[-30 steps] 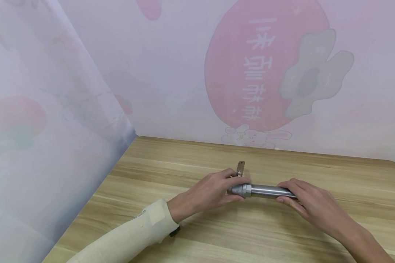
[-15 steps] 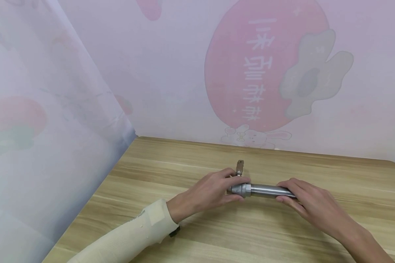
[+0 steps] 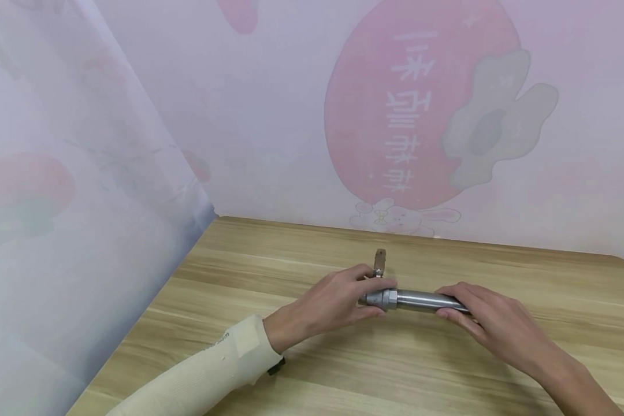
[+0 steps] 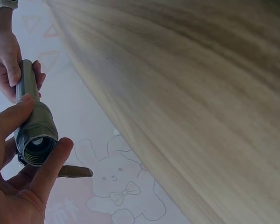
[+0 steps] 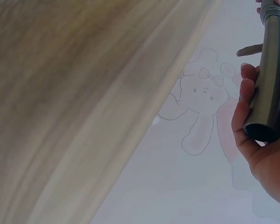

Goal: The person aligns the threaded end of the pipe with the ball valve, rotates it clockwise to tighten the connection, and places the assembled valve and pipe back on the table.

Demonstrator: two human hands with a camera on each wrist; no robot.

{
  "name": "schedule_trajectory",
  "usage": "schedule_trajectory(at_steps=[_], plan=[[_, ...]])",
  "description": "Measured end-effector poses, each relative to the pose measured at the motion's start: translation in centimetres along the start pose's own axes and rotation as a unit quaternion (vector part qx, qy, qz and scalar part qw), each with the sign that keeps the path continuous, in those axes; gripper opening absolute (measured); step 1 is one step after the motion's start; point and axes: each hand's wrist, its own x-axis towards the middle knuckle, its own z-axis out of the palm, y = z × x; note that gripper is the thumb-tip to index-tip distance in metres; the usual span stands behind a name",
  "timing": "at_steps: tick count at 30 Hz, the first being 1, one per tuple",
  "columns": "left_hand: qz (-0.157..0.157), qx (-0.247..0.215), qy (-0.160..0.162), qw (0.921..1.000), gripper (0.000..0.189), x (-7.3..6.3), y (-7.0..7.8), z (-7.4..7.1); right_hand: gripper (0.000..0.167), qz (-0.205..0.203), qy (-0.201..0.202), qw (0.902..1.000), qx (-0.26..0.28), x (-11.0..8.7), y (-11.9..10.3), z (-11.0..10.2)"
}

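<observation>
A metal ball valve (image 3: pixel 379 299) with a hexagonal end is joined to a straight steel pipe (image 3: pixel 421 301). My left hand (image 3: pixel 333 303) grips the valve body between thumb and fingers. From the valve's far side sticks out a flat brownish lever handle (image 3: pixel 379 263). My right hand (image 3: pixel 499 323) holds the pipe near its right end, which the palm hides in the head view. In the left wrist view, the valve's open threaded mouth (image 4: pixel 39 149) faces the camera. The right wrist view shows the pipe's open hollow end (image 5: pixel 262 132) above the palm.
Below the hands lies a wood-grain table (image 3: pixel 270 254). A pale printed curtain (image 3: pixel 270 115) with pink shapes and rabbits stands along the back edge, and another sheet (image 3: pixel 83 173) borders the left side. A cream sleeve (image 3: pixel 229 358) covers my left forearm.
The lever handle has shifted very slightly upward in the head view. Both hands keep their hold on the valve and pipe in nearly the same place.
</observation>
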Motion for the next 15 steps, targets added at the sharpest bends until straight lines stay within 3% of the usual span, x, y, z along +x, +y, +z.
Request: schedule_trajectory(at_steps=[8, 15], plan=[[0.006, 0.004, 0.013, 0.9999, 0.054, -0.05, 0.07, -0.11, 0.028, 0.036, -0.036, 0.995, 0.087, 0.19, -0.24, -0.41], [-0.001, -0.002, 0.009, 1.0, 0.054, -0.08, 0.37, -0.68, 0.047, 0.033, -0.025, 0.9908, 0.129, 0.17, 0.04, -0.64]])
